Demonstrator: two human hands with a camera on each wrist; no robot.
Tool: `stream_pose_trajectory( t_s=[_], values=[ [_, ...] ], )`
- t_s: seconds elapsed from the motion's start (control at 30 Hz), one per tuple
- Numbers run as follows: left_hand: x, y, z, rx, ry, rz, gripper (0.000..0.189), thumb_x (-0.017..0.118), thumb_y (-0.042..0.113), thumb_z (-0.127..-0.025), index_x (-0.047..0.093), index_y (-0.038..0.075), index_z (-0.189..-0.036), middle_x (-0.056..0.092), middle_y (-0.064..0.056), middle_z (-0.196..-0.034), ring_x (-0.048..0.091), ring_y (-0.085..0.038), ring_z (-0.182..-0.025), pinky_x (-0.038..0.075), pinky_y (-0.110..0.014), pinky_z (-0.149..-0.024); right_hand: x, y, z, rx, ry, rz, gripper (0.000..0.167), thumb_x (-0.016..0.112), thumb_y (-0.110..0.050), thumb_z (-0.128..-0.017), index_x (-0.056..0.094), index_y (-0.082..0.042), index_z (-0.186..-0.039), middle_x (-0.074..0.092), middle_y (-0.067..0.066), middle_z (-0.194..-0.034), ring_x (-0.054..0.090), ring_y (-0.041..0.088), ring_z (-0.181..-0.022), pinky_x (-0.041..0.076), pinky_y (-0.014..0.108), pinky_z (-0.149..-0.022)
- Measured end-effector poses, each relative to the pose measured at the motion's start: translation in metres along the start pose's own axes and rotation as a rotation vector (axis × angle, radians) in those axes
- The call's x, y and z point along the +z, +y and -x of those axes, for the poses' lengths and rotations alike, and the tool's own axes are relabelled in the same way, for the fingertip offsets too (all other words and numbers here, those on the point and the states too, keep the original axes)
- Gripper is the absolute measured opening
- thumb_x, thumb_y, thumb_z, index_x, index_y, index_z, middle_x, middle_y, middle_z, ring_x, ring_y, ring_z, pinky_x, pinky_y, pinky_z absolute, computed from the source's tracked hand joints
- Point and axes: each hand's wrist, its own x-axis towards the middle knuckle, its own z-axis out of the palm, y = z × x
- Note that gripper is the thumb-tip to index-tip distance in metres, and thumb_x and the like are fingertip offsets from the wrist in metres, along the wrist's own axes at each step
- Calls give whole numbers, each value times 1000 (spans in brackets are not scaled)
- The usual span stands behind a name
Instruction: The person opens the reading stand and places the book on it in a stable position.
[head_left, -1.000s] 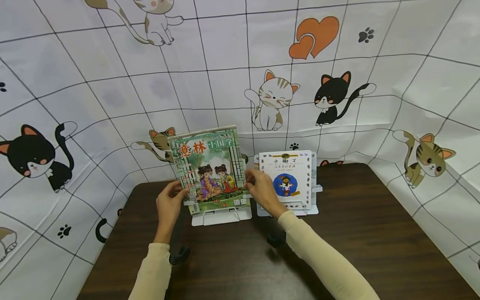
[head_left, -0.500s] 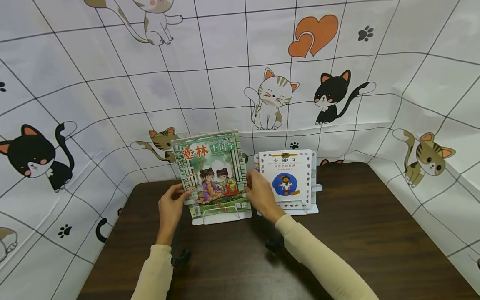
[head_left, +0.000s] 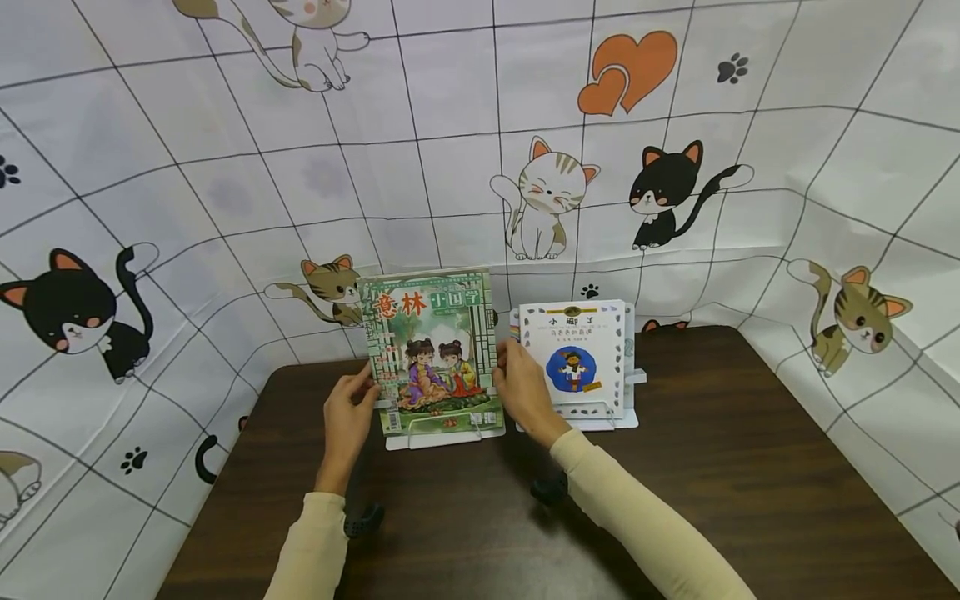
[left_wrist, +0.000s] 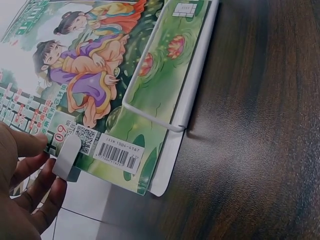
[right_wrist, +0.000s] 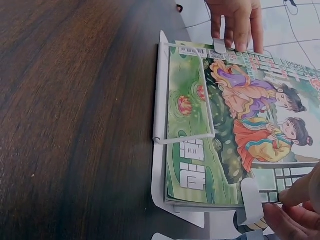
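Observation:
A green illustrated magazine [head_left: 435,354] stands leaning on a white book stand [head_left: 446,442]. At its left edge my left hand [head_left: 347,421] pinches it, thumb on the cover and fingers behind, next to the stand's white side clip [left_wrist: 67,157] in the left wrist view. On the opposite edge my right hand [head_left: 523,396] pinches the magazine beside the other side clip [right_wrist: 251,197], seen in the right wrist view. A wire holder [right_wrist: 209,100] crosses in front of the lower cover. The magazine's lower edge is at the stand's base.
Just to the right, a white book [head_left: 572,358] with a blue circle rests on a second white stand [head_left: 626,417]. Both stand near the back of the dark wooden table [head_left: 712,483]. Behind hangs a cat-print sheet [head_left: 450,100].
The magazine has sunk lower into the stand and turned from a leftward tilt to nearly upright, its top shifting right. My left hand has moved slightly right with it.

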Motion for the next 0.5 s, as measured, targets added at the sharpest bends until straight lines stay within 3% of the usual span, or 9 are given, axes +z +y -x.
stream_pose_trajectory(
  t_s=[0.5],
  values=[
    [-2,3,1,-106,23,19,30,75,3,-97,73,0,-127,72,-19,-109,63,-23,-97,40,-6,-74,-6,-1,-5,-19,22,-30,22,72,2,-99,65,-1,-120,71,13,-104,71,29,-94,60,45,-81]
  ],
)
